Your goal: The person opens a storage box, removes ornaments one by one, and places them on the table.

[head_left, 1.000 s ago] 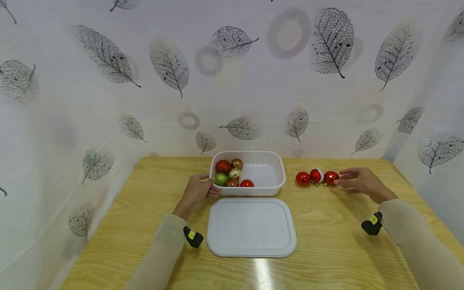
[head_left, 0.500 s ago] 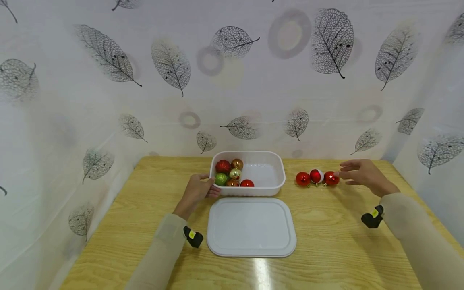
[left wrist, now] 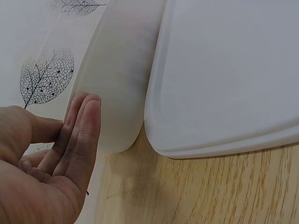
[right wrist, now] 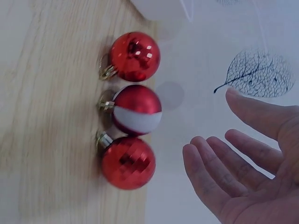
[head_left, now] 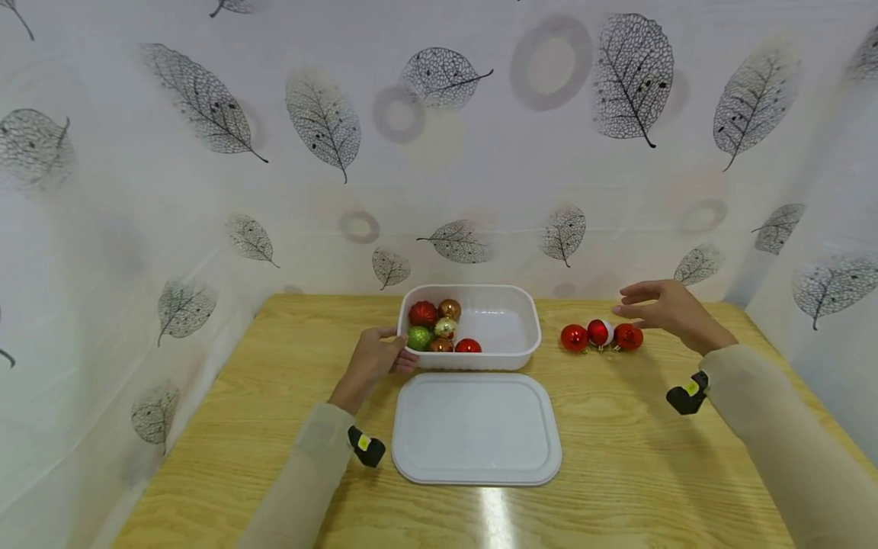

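Nearest me lies a white lid (head_left: 476,428). Beyond it, my left hand (head_left: 373,361) rests with straight fingers against the white tub (head_left: 528,335). My right hand (head_left: 664,311) hovers with relaxed fingers, holding nothing, just above the rightmost of three red baubles (head_left: 601,335), whose row runs left to right.

The left hand (head_left: 370,364) lay low and forward, its straight fingers (left wrist: 79,130) pressed flat together, the thumb tucked out of sight behind them. The left forearm ran back toward the body in a pale sleeve (a small black wrist camera strapped beneath it). The right hand (head_left: 664,311) hovered raised, palm down, fingers (right wrist: 219,163) loosely spread and slightly bent, holding nothing.
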`<action>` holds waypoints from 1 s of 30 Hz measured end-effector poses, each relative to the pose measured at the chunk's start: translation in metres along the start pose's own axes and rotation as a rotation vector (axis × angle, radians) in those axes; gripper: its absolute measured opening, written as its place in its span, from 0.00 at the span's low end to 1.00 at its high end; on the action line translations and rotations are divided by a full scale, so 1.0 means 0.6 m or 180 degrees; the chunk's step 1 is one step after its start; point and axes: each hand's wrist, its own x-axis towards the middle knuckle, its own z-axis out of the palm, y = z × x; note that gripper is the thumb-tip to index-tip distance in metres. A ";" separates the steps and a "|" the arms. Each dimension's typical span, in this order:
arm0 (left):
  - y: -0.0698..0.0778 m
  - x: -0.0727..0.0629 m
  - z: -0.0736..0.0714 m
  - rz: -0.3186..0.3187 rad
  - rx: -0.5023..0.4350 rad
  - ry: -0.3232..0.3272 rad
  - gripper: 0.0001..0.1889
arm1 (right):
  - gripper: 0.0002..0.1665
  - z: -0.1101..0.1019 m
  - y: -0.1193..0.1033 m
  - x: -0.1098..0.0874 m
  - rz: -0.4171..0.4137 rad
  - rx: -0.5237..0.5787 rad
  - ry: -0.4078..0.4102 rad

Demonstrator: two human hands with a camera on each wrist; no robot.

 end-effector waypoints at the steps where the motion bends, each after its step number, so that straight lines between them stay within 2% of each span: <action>1: 0.000 -0.001 0.000 0.0001 -0.0003 0.0005 0.24 | 0.41 0.002 -0.006 0.003 -0.0005 -0.0007 0.0005; 12: 0.000 -0.001 -0.002 -0.0021 -0.0014 -0.0015 0.24 | 0.38 0.039 -0.057 0.034 -0.0081 0.0022 -0.0060; 21: -0.002 0.001 -0.002 -0.0012 -0.0005 0.0001 0.24 | 0.36 0.071 -0.103 0.046 -0.0145 -0.0016 -0.0137; 30: -0.001 0.003 -0.001 -0.0030 0.0001 0.0007 0.24 | 0.32 0.103 -0.123 0.064 -0.0308 0.0080 -0.0226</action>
